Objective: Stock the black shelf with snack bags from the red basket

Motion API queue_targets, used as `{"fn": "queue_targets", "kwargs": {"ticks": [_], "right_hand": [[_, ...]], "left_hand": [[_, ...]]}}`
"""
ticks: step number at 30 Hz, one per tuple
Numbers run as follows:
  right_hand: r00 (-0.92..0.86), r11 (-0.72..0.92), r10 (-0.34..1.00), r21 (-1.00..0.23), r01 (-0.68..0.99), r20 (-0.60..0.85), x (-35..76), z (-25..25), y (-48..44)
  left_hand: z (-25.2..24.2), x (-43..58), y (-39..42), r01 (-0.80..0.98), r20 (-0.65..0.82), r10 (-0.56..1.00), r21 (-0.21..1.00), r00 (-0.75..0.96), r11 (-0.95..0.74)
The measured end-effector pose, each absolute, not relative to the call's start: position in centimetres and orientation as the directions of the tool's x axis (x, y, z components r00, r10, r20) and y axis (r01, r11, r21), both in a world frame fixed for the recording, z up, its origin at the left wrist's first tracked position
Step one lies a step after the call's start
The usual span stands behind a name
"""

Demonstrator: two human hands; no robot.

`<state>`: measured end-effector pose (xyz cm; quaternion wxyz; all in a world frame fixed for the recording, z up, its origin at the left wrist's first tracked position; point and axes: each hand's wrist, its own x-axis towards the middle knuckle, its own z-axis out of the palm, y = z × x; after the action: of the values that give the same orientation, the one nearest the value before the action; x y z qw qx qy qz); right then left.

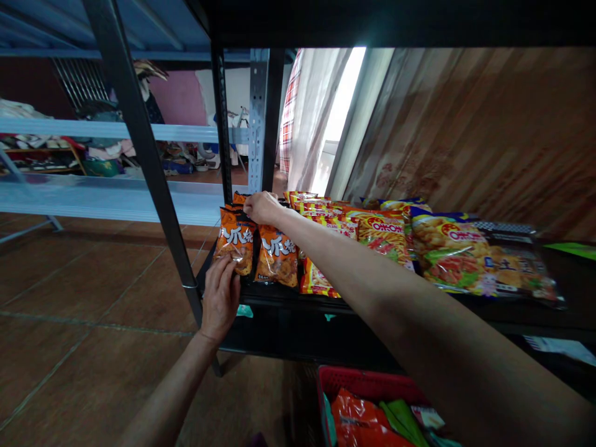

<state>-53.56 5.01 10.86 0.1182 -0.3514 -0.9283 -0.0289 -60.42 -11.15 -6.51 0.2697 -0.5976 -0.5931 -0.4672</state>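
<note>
Dim, shadowy shelf interior, blown-out daylight through the curtain (326, 118) gap (wide-angle stretching at edges).

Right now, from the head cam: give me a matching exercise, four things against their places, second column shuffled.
1. left hand
2. right hand
3. red plastic basket
4. large blue-edged snack bag

A. below the black metal shelf, with packets inside
B. at the lower edge of the leftmost orange snack bag
C. lying flat on the right part of the shelf
D. at the tops of the orange bags, further back

Pairs: 1-B, 2-D, 3-A, 4-C.
</note>
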Motion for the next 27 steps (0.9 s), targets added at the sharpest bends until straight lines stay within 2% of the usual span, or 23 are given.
{"fn": "queue_targets", "kwargs": {"ticks": [5, 12, 16, 21, 24, 27], "right_hand": [[-0.684, 0.701, 0.707, -0.054, 0.711, 0.18, -54.0, 11.5, 4.6], [-0.776, 0.779, 0.623, 0.015, 0.627, 0.1, -54.2, 11.8, 4.9], [-0.74, 0.748, 0.659, -0.01, 0.664, 0.136, -54.3, 11.6, 5.3], [-0.733, 0.732, 0.677, 0.041, 0.68, 0.058, -54.9, 11.8, 5.8], [-0.748, 0.745, 0.663, 0.07, 0.664, 0.034, -55.0, 12.0, 5.9], [-0.753, 0.75, 0.656, 0.069, 0.658, 0.05, -54.7, 12.0, 5.6]], "left_hand": [[-5.9, -60.9, -10.8, 0.966, 0.876, 0.461, 0.225, -0.143, -0.127], [-5.9, -61.1, -10.4, 0.971, 0.888, 0.441, 0.202, -0.127, -0.128], [-5.8, -61.0, -10.4, 0.974, 0.886, 0.444, 0.199, -0.13, -0.112], [-5.6, -61.0, -10.5, 0.981, 0.88, 0.449, 0.192, -0.156, -0.034], [-5.4, -61.1, -10.4, 0.969, 0.866, 0.449, 0.245, -0.219, -0.001], [-5.0, -61.0, -10.1, 0.924, 0.782, 0.525, 0.381, -0.335, 0.022]]}}
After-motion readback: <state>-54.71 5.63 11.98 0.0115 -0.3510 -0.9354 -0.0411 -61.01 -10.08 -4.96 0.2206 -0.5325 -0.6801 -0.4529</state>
